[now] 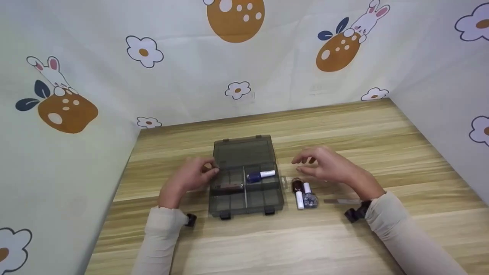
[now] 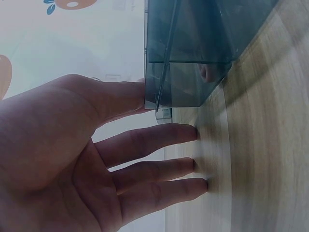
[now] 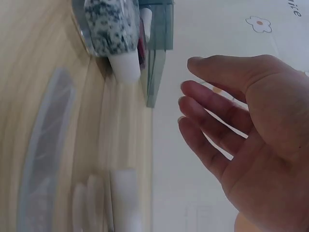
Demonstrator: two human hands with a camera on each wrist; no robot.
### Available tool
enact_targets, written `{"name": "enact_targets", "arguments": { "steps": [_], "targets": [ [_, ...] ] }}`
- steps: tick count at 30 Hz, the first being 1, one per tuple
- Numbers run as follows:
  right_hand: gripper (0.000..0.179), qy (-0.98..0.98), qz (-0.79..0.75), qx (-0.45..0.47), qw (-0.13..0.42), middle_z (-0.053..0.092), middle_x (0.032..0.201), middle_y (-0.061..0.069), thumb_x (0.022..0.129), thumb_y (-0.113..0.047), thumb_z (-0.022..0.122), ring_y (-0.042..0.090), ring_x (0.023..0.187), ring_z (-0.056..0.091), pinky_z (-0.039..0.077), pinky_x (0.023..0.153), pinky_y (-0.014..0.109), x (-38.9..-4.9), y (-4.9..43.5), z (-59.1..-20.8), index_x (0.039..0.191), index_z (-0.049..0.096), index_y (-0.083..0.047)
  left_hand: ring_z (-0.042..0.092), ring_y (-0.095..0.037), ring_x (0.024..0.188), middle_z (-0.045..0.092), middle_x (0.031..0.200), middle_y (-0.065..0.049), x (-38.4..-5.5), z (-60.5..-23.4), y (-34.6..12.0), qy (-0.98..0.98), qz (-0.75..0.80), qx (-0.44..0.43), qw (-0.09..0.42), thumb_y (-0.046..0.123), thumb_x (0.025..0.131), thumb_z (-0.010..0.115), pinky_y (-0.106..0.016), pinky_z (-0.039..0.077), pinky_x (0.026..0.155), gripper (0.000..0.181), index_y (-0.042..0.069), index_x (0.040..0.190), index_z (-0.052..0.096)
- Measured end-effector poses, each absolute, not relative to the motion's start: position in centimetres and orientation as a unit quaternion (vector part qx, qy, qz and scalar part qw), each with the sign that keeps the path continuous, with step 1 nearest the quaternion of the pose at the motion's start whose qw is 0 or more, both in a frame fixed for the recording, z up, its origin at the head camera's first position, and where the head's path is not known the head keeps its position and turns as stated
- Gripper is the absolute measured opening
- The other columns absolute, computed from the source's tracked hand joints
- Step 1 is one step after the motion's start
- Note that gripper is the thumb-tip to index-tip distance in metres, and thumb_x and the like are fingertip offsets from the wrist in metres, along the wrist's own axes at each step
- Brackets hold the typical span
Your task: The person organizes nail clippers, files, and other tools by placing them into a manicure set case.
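Observation:
A dark translucent compartment box (image 1: 263, 196) lies on the table with its lid (image 1: 244, 152) folded back. My left hand (image 1: 193, 173) is at its left side, thumb right at the rim and the other fingers stretched straight in the left wrist view. Inside the box are a blue nail polish bottle (image 1: 254, 177) with a white cap and a slim dark reddish item (image 1: 229, 187). My right hand (image 1: 324, 164) hovers right of the box, fingers loosely bent around nothing. Below it stand or lie a dark red nail polish (image 1: 297, 185) and a speckled nail polish (image 3: 113, 29), both white-capped.
A thin flat translucent strip (image 1: 342, 201) lies on the wooden table (image 1: 252, 244) near the right wrist. Patterned fabric walls (image 1: 191, 84) enclose the table at the back, left and right. A small clasp (image 1: 283, 182) sticks out from the box's right side.

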State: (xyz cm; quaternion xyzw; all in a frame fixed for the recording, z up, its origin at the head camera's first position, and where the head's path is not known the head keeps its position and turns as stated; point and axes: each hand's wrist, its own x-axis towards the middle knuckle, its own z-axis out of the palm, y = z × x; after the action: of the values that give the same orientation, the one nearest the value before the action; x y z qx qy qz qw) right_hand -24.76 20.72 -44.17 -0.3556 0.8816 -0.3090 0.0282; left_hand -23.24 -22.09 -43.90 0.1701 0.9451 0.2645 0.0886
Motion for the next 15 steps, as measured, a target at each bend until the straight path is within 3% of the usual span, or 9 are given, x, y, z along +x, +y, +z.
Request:
{"name": "enact_targets", "arguments": {
  "steps": [8,15],
  "targets": [
    [0.022,0.893,-0.299,-0.335,0.03,0.082,0.111,0.005,0.098,-0.011,0.079,0.022,0.102,0.076,0.066,0.092,0.045,-24.6,23.8,-44.3,0.119,0.08,-0.007,0.077,-0.036,0.117,0.08,0.12,-0.016,-23.2,-44.0,-22.1,0.942,0.271,0.176,0.087,0.02,0.107,0.068,-0.055,0.063,0.102,0.012,0.011,0.111,0.075],
    [0.024,0.904,-0.29,-0.313,0.041,0.08,0.12,0.011,0.096,-0.001,0.077,0.033,0.113,0.076,0.065,0.097,0.052,-23.9,26.4,-44.4,0.12,0.079,-0.006,0.077,-0.036,0.117,0.08,0.12,-0.015,-23.2,-43.9,-22.1,0.943,0.27,0.173,0.086,0.02,0.107,0.068,-0.056,0.062,0.102,0.011,0.012,0.111,0.075]
  ]
}}
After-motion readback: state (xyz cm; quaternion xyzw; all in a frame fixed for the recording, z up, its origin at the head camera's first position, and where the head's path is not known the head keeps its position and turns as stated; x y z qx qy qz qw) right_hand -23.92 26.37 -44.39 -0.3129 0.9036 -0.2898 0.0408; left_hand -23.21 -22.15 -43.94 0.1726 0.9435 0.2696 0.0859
